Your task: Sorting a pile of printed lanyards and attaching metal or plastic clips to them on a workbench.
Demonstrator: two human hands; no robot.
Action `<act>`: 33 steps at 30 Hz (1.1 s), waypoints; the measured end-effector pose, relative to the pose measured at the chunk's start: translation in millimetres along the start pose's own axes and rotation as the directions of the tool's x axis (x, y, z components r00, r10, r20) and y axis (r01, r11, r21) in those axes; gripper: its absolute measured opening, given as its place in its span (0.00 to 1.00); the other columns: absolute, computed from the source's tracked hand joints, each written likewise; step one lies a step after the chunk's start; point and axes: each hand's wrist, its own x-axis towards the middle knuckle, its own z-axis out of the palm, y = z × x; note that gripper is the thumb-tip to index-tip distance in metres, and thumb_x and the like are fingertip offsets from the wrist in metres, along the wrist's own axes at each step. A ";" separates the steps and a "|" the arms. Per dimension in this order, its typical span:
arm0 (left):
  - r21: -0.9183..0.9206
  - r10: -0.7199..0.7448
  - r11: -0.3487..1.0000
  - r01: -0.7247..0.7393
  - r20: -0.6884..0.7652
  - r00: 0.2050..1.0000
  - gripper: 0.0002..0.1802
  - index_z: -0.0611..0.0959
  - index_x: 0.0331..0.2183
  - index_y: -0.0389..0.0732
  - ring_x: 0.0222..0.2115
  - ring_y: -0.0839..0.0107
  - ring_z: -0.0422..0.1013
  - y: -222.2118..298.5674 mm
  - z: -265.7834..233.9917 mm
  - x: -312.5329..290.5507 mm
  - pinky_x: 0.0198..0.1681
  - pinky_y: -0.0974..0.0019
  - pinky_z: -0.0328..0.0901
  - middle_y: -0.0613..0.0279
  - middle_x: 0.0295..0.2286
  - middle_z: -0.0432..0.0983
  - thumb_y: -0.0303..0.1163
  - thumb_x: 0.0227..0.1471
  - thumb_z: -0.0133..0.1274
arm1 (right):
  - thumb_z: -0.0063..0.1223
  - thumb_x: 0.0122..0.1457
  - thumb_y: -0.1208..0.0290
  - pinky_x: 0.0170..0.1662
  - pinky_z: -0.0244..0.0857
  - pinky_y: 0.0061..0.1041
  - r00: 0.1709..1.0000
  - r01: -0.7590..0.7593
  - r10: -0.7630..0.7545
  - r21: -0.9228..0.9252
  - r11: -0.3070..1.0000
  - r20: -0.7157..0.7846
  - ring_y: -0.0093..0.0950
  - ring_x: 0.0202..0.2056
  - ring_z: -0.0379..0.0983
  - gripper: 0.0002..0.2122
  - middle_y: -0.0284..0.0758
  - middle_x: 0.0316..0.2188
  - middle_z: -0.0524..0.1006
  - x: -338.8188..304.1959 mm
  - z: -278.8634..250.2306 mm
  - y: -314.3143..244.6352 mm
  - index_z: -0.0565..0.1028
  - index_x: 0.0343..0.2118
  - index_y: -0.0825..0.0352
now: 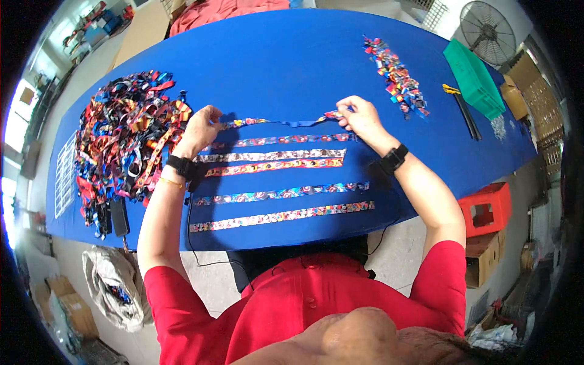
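Note:
A patterned blue ribbon strap [292, 123] is stretched sideways above the blue table, slightly slack in the middle. My left hand [202, 128] pinches its left end, and my right hand [362, 119] grips the right end between thumb and fingers. Below it, several printed straps lie flat in rows: a reddish-blue strap [277, 141], a white strap [267, 156], a red-orange strap [274, 167], a blue strap [283, 193] and a multicoloured strap [283, 216]. Beside my left hand rises a big tangled heap of straps [125, 134].
A narrow pile of short colourful pieces [395, 76] lies at the far right of the blue table [274, 67]. Beyond it are a yellow-and-black tool [467, 112] and a green crate [474, 79]. A red crate [485, 210] stands at the right; a sack [115, 286] sits lower left.

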 end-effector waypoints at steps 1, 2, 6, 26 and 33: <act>0.055 0.024 0.998 -0.022 -0.033 0.999 0.15 0.81 0.40 0.34 0.35 0.61 0.78 -7.7 -2.1 -2.3 0.39 0.61 0.72 0.51 0.33 0.81 0.25 0.47 0.60 | 0.54 0.65 0.71 0.26 0.69 0.17 1.000 -0.011 0.011 -0.013 1.000 -0.006 0.19 0.27 0.77 0.08 0.30 0.33 0.78 -0.2 -1.1 1.0 0.76 0.44 0.67; 0.110 0.051 0.993 -0.044 -0.062 0.997 0.15 0.81 0.40 0.33 0.35 0.61 0.79 -15.3 -5.6 -3.4 0.39 0.61 0.72 0.50 0.33 0.82 0.26 0.47 0.61 | 0.54 0.65 0.71 0.26 0.69 0.17 1.000 -0.023 0.022 -0.027 0.999 -0.014 0.19 0.27 0.76 0.08 0.30 0.33 0.79 0.4 -2.3 2.4 0.76 0.44 0.67; 0.121 -0.086 0.989 0.085 0.008 0.996 0.18 0.82 0.41 0.33 0.32 0.62 0.79 -38.8 -27.2 -6.0 0.37 0.60 0.72 0.49 0.31 0.82 0.28 0.45 0.62 | 0.57 0.61 0.69 0.25 0.68 0.20 0.999 -0.015 0.013 -0.071 0.997 -0.035 0.18 0.24 0.76 0.06 0.30 0.28 0.80 5.7 -5.6 4.2 0.78 0.36 0.65; 0.315 -0.071 0.944 0.096 -0.092 0.993 0.17 0.84 0.37 0.33 0.37 0.51 0.78 -66.7 -33.7 -22.2 0.43 0.56 0.71 0.44 0.33 0.81 0.29 0.42 0.66 | 0.66 0.52 0.63 0.46 0.72 0.34 0.980 0.116 -0.189 -0.612 0.783 -0.057 0.36 0.42 0.78 0.17 0.42 0.40 0.81 5.2 -21.7 34.4 0.79 0.42 0.66; 0.304 0.101 0.951 -0.052 -0.147 0.984 0.16 0.79 0.44 0.34 0.42 0.52 0.76 -12.6 -72.1 -104.7 0.45 0.57 0.69 0.46 0.41 0.77 0.29 0.53 0.59 | 0.60 0.59 0.67 0.43 0.70 0.24 0.996 0.082 -0.063 -0.410 0.908 0.059 0.23 0.38 0.75 0.15 0.36 0.38 0.80 -63.9 -72.2 19.2 0.77 0.47 0.67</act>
